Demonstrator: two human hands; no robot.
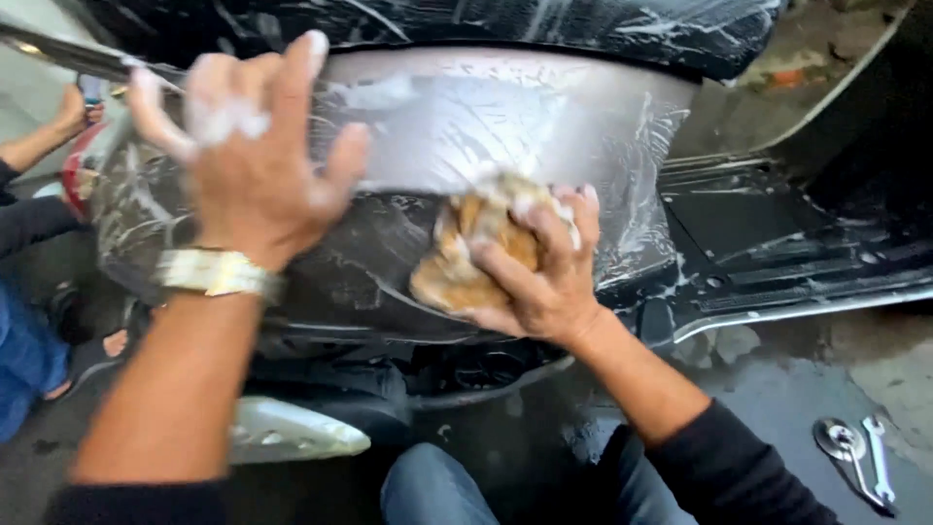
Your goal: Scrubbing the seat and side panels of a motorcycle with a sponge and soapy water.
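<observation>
Head view showed the right hand clenched on a soapy orange sponge pressed against the scooter's wet side panel, while the left hand, fingers spread and empty, hovered just left of it.

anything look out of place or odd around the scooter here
Two shiny metal wrenches lie loose on the wet ground at lower right, apart from the soapy grey scooter side panel. Otherwise, the right hand presses a tan sponge there; the foamy left hand is raised.
</observation>
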